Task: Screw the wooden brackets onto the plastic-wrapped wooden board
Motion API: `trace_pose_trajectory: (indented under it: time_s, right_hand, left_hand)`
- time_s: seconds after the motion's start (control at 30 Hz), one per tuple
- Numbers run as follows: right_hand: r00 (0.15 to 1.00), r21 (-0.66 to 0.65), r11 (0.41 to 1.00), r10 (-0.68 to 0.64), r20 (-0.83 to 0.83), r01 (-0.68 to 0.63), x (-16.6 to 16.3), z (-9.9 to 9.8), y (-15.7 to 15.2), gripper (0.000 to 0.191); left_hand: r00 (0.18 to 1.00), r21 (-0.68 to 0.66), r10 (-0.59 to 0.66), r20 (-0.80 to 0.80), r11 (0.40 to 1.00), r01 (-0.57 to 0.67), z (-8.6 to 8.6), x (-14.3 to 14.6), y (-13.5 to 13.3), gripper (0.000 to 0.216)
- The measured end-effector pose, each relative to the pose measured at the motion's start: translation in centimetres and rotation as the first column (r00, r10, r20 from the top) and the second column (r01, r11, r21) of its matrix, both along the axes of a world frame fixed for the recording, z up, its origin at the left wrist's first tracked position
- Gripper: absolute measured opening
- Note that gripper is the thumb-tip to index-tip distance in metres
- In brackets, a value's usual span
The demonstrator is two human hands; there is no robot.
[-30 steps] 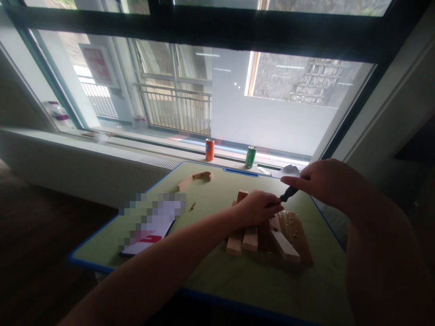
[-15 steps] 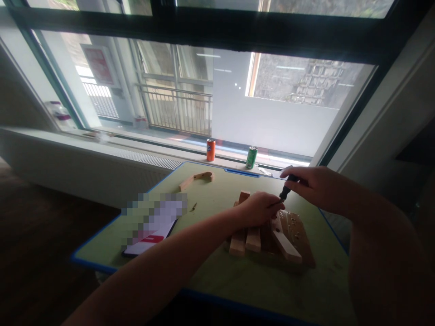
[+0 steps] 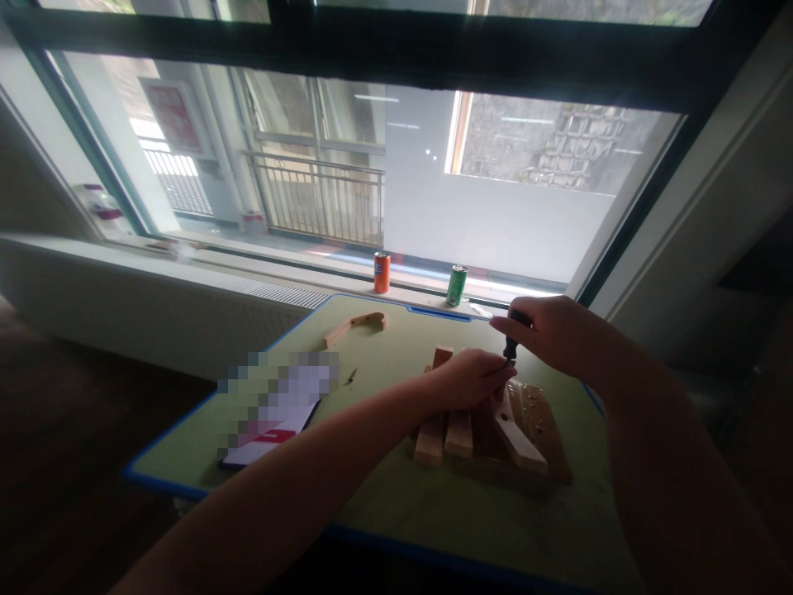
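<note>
My right hand is wrapped round the dark handle of a screwdriver, which points down, close to upright. Beside its lower end, the fingers of my left hand are pinched together; what they hold is hidden. Below those fingers an angled pale wooden piece with a dark hole lies on a brown board or packet with small metal bits on it. Wooden bars lie partly under my left hand and wrist.
The green table has a blue edge. Another curved wooden piece lies at its far side, near a small dark bit. A partly blurred phone-like slab is at left. Orange and green cans stand on the windowsill.
My right hand has shifted slightly left, and the screwdriver has gone from leaning right to nearly upright. My left hand stays at its lower end.
</note>
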State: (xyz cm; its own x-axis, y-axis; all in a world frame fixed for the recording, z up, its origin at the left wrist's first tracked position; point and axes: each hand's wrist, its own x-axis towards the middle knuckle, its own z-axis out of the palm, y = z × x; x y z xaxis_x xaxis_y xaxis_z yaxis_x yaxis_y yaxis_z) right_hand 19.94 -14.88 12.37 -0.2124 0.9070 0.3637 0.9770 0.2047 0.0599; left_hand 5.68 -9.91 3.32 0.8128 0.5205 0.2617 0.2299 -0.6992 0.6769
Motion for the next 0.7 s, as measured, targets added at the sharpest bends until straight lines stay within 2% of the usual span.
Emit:
trace_pose_trajectory:
  time_s: [0.17,0.27,0.4,0.57,0.7]
  right_hand:
    - [1.000,-0.051,0.999,0.015,-0.017,-0.016,0.3,0.0,-0.2,0.044]
    - [0.995,-0.092,0.993,0.073,-0.072,-0.079,0.6,0.5,-0.5,0.040]
    - [0.980,-0.064,0.988,0.131,-0.151,-0.142,0.5,1.1,-0.9,0.035]
    - [0.983,-0.059,0.989,0.128,-0.130,-0.137,0.5,1.5,-1.2,0.032]
    - [0.990,-0.054,0.993,0.095,-0.101,-0.100,0.9,1.7,-1.2,0.035]
  left_hand:
    - [1.000,0.059,-0.014,-0.012,0.998,0.014,0.0,0.0,0.2,0.039]
    - [0.999,0.078,-0.020,-0.026,0.997,0.022,0.0,0.0,0.2,0.037]
    - [0.999,0.075,0.003,-0.042,0.997,0.000,0.0,0.0,0.2,0.034]
    - [1.000,0.109,-0.005,-0.022,0.994,0.007,0.2,-0.1,0.1,0.034]
    - [0.999,0.145,0.029,0.026,0.989,-0.033,0.2,-0.1,-0.1,0.033]
